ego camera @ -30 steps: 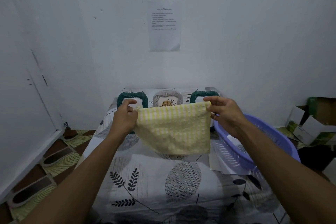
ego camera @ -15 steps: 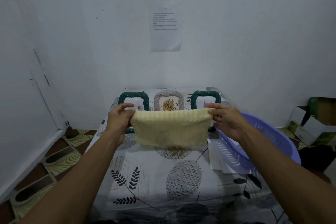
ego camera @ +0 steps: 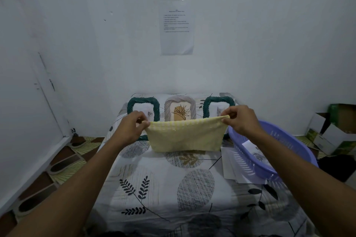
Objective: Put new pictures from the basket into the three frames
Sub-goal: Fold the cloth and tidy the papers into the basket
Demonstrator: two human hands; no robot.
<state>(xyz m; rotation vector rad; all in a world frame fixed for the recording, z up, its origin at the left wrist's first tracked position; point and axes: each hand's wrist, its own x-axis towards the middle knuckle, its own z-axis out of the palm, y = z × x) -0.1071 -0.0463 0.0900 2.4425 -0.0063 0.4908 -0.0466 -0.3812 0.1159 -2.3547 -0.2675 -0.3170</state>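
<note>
**Two hands hold one yellow cloth stretched before three frames**

Both hands are raised over the white leaf-printed fabric surface (ego camera: 163, 188). The left hand (ego camera: 131, 129) pinches the upper left corner of a pale yellow checked waffle-weave cloth (ego camera: 185, 134) between thumb and curled fingers. The right hand (ego camera: 242, 121) pinches the upper right corner the same way. The cloth's top edge runs taut between them and the rest hangs as a soft rectangle. Whether its lower hem touches the surface cannot be told.

Three picture frames stand in a row against the wall, just behind the cloth. The dark green braided frame on the left (ego camera: 143, 100) and its twin on the right (ego camera: 217, 100) are rounded rectangles with a rope-like texture. The grey-beige ribbed frame (ego camera: 180, 99) between them has an arched top and shows a tan panel with a dark leafy sprig. The cloth and hands cover the lower parts of all three.

One lilac slotted plastic basket (ego camera: 248, 159) sits at the right edge of the surface, below the right forearm. A white printed sheet (ego camera: 256, 152) lies inside it. Loose white papers (ego camera: 229, 163) lie flat beside and under the basket; their number cannot be counted.
</note>
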